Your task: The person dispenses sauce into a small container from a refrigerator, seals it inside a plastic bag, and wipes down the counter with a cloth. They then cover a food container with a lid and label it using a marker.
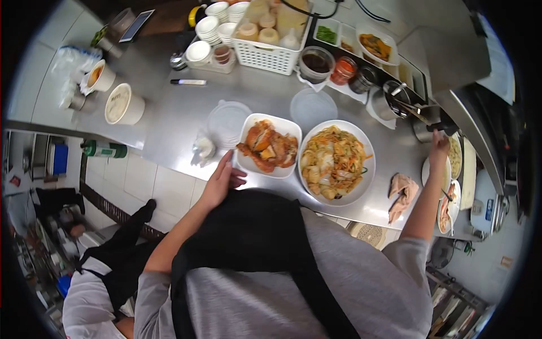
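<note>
Beside the lower left edge of a square white bowl (244, 162) is my left hand (223, 182), fingers apart and nothing held. Browned chicken pieces (270, 146) fill that bowl. Just right of it stands a round white plate (368, 182) heaped with stir-fried noodles and vegetables (334, 161). My right hand (438, 148) reaches out at the far right, near a dark-handled utensil (443, 128) and a metal container. Its fingers are small and partly hidden, so their grip is unclear. A crumpled pinkish cloth (402, 195) lies left of my right forearm.
A white basket of bottles (265, 56), sauce tubs (316, 63) and stacked small cups (208, 28) line the back. Clear lids (228, 121) lie behind the bowl; a paper tub (124, 106) stands left. Another person (99, 294) is at lower left.
</note>
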`<state>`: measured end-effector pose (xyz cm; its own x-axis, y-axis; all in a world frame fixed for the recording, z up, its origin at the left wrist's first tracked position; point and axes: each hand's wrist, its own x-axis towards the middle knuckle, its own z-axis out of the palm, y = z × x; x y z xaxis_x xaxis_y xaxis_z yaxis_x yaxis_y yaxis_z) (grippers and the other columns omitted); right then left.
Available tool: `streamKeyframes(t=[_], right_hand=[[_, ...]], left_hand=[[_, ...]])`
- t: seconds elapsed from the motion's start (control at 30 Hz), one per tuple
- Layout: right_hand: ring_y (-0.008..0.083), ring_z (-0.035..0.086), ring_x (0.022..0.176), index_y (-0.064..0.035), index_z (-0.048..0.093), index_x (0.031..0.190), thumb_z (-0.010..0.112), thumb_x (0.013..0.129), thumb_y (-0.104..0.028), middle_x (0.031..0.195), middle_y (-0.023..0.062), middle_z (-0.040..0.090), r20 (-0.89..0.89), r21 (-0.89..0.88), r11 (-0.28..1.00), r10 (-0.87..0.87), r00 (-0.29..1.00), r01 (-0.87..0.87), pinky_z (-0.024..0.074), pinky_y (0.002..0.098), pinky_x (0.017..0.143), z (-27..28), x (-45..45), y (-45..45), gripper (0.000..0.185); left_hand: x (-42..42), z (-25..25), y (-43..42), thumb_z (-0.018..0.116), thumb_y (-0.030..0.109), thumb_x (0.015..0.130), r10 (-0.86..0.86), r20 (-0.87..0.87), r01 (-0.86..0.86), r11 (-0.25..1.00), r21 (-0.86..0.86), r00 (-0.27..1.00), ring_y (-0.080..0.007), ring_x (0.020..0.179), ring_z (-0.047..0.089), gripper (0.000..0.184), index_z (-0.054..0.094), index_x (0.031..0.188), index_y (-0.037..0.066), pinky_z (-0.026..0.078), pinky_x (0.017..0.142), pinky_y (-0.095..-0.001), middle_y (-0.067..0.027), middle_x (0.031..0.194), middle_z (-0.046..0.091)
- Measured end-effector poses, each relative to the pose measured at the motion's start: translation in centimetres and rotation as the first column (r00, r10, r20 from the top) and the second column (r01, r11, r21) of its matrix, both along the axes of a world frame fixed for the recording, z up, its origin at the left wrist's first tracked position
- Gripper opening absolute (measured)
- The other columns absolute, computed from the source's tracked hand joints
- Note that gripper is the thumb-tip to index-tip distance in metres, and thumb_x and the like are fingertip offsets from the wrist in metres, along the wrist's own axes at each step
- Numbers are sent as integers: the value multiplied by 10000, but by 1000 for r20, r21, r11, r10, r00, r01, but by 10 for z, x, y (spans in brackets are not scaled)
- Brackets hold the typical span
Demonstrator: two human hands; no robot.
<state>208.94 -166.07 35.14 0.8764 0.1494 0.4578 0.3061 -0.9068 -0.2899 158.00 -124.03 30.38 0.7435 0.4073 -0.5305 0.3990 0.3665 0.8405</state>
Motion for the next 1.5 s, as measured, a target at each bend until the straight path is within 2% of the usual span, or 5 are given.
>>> streamKeyframes(t=[0.27, 0.77, 1.0, 1.33, 1.5], right_hand=[[324, 621, 909, 17, 606, 1009, 630, 789, -153, 970, 200, 646, -337, -438, 898, -120, 934, -43, 484, 419, 770, -74, -165, -78, 279], [197, 577, 774, -30, 523, 986, 360, 975, -357, 840, 82, 576, -247, 947, 263, 224, 943, 186, 498, 358, 751, 65, -319, -3, 366], [232, 513, 1134, 1, 357, 1375, 508, 932, -365, 1270, 151, 508, -748, 341, 936, 215, 628, 86, 412, 338, 946, 63, -456, 259, 595], [235, 596, 858, -64, 682, 970, 595, 831, -68, 936, 90, 618, -420, 523, 663, 747, 515, -536, 475, 307, 746, -15, -499, 537, 165], [179, 516, 957, -172, 675, 1021, 570, 775, -128, 1034, -26, 572, -313, -298, 278, 875, 369, -913, 407, 342, 873, -14, -486, 572, 271]], left_hand=[[40, 2, 1, 294, 104, 949, -35, 4, 34, 996, 77, 999, -216, 807, 671, 459, 215, 1379, -36, 564, 716, -305, -215, 1068, 560], [-80, 103, 176, 323, 182, 978, -180, 117, 154, 967, 203, 977, -158, 747, 638, 409, 357, 1339, -6, 557, 666, -265, -115, 986, 598], [-139, 19, 291, 335, 253, 986, -260, -86, 273, 898, 346, 962, -129, 600, 597, 376, 490, 1223, 5, 520, 554, -253, -86, 833, 614], [-126, -15, 363, 356, 310, 973, -531, -186, 460, 449, 766, 827, -333, 777, 598, 382, 579, 1006, 2, 461, 733, -390, -200, 826, 612], [-122, 2, 365, 362, 298, 971, -565, -286, 528, 326, 784, 774, -373, 773, 589, 347, 567, 920, 23, 449, 702, -452, -196, 787, 612]])
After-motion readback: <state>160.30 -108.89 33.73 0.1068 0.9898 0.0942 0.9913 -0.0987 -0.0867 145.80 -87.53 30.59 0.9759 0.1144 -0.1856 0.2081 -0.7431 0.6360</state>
